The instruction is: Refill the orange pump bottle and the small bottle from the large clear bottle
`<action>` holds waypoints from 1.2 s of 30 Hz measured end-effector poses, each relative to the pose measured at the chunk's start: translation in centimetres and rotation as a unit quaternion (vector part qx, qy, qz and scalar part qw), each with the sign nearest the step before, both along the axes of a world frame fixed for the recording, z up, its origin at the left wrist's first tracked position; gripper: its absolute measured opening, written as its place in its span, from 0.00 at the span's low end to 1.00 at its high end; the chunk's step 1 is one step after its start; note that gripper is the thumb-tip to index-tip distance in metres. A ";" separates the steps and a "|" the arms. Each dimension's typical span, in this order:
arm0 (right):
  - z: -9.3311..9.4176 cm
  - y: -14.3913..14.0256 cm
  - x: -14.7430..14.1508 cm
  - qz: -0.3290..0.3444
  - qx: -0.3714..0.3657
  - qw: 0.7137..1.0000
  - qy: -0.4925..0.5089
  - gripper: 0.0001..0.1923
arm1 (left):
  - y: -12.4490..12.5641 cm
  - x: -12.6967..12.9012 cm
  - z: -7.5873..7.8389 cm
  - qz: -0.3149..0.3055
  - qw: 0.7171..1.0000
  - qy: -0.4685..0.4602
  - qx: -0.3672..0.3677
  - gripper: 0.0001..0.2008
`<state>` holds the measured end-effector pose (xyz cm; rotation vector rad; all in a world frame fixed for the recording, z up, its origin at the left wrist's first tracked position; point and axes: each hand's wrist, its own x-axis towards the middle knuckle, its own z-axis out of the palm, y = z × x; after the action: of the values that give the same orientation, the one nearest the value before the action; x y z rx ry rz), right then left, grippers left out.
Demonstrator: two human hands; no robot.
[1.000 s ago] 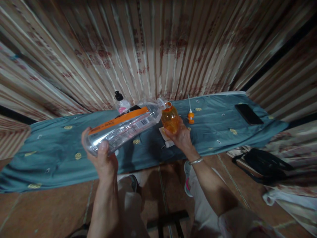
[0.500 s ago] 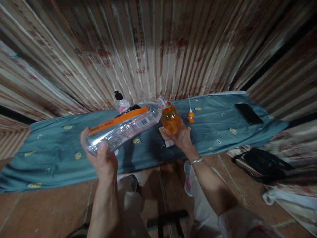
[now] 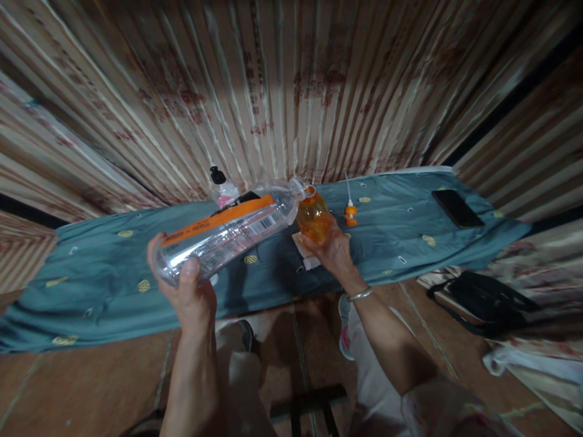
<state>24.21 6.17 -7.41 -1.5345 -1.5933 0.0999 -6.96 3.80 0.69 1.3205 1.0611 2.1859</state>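
My left hand (image 3: 189, 294) grips the base of a large clear plastic bottle (image 3: 228, 233) with an orange label, held almost flat over a blue cloth-covered table (image 3: 109, 273). Its open mouth touches the rim of a small orange bottle (image 3: 313, 217). My right hand (image 3: 334, 252) holds that small orange bottle upright just above the table. A white pad (image 3: 306, 255) lies under my right hand.
An orange pump cap with a white tube (image 3: 350, 211) lies right of the small bottle. A small bottle with a black cap (image 3: 221, 187) stands by the corrugated wall. A black phone (image 3: 456, 209) rests at the table's right end. A black bag (image 3: 487, 301) sits on the floor.
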 end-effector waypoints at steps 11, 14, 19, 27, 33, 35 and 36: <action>0.4 -0.1 0.0 -0.006 -0.005 1.000 0.012 0.44 | -0.1 0.1 -0.4 0.008 1.000 -0.010 -0.024 0.38; 0.5 -0.1 0.1 -0.006 0.003 1.000 0.006 0.44 | -0.2 0.3 -0.1 0.000 0.999 -0.023 -0.022 0.34; 1.0 0.0 0.4 -0.009 0.001 1.000 0.011 0.44 | -0.3 0.4 0.2 0.005 0.999 0.007 -0.043 0.34; 0.5 0.2 1.1 -0.013 -0.004 1.000 0.009 0.44 | -0.2 0.5 0.2 0.007 0.999 -0.001 -0.041 0.35; 0.5 0.1 1.1 -0.013 -0.013 1.000 -0.013 0.46 | -0.1 0.2 0.1 0.003 0.999 -0.019 -0.039 0.40; 0.6 0.1 1.1 -0.013 -0.015 1.000 -0.015 0.46 | -0.1 0.0 -0.2 0.010 0.999 -0.021 -0.037 0.41; 0.7 0.1 1.0 -0.012 -0.015 1.000 -0.014 0.45 | -0.1 0.0 -0.3 0.011 0.999 -0.016 -0.036 0.41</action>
<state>25.26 6.25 -6.75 -1.5845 -1.6014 0.0892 -6.99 3.73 0.40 1.2454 1.1360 2.1553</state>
